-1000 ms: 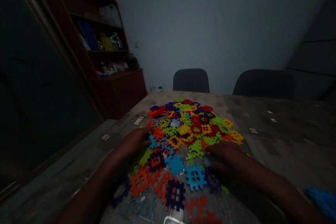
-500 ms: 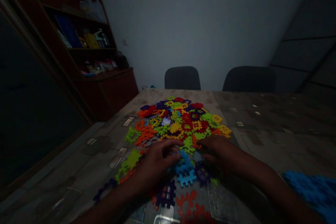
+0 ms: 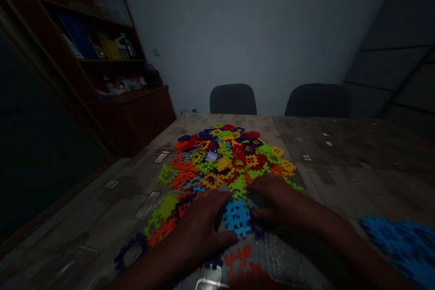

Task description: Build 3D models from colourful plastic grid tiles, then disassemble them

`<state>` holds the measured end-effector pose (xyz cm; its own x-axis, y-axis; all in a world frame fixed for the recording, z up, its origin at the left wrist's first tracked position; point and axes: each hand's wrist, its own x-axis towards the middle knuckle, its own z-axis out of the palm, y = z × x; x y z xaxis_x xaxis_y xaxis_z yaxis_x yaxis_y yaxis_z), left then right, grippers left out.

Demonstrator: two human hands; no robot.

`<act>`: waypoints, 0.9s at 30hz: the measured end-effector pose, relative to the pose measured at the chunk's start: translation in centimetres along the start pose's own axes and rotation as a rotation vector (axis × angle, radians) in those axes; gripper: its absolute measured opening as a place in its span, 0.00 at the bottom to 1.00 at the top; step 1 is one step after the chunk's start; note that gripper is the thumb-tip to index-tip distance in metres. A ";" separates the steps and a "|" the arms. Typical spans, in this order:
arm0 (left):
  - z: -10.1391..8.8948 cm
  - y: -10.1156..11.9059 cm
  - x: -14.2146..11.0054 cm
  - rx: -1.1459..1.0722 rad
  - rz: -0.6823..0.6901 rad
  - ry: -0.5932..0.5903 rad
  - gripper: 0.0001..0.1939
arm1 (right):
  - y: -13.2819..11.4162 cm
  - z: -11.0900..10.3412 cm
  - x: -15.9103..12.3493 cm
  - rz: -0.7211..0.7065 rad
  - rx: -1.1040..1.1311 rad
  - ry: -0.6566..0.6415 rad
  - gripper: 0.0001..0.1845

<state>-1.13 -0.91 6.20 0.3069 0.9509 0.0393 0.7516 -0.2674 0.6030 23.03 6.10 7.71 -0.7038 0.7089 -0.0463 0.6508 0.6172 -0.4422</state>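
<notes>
Between my hands is a blue interlocking plastic piece [image 3: 237, 217] with a window-like grid, seemingly lying over another blue one. My left hand [image 3: 204, 224] curves round its left side, thumb at the lower edge and fingers at the upper left, and grips it. My right hand [image 3: 275, 195] is close to its right side, fingers bent and thumb apart, with nothing visible in its grasp. A lime-green piece [image 3: 239, 186] lies just beyond the blue one. Under my right hand a dark purple piece [image 3: 258, 230] is partly hidden.
A heap of coloured interlocking pieces [image 3: 224, 163] spreads over the patterned table [image 3: 326, 181]. Several blue pieces [image 3: 401, 240] form a pile at the right. Orange pieces [image 3: 243, 265] lie near me. Two dark chairs [image 3: 233, 99] stand behind the table, and a shelf cabinet [image 3: 136, 113] at the left.
My left hand has moved right from the heap's left side, bringing a blue piece over the other blue one. My right hand has stayed close by. The view has swung slightly right.
</notes>
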 end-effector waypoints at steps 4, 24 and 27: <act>0.4 0.1 -0.2 0.052 0.056 -0.033 0.34 | -1.0 1.2 0.2 -0.055 0.049 -0.019 0.23; 1.3 0.0 -0.6 0.020 0.080 -0.068 0.42 | -1.4 2.5 -0.1 -0.036 0.043 -0.038 0.29; 2.0 0.1 -0.6 0.098 0.069 -0.050 0.37 | -0.4 1.3 -0.2 -0.001 0.020 -0.033 0.30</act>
<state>-0.08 -1.79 4.67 0.3864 0.9216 0.0364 0.7804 -0.3477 0.5196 22.52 5.26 6.69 -0.7135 0.6965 -0.0755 0.6446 0.6105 -0.4602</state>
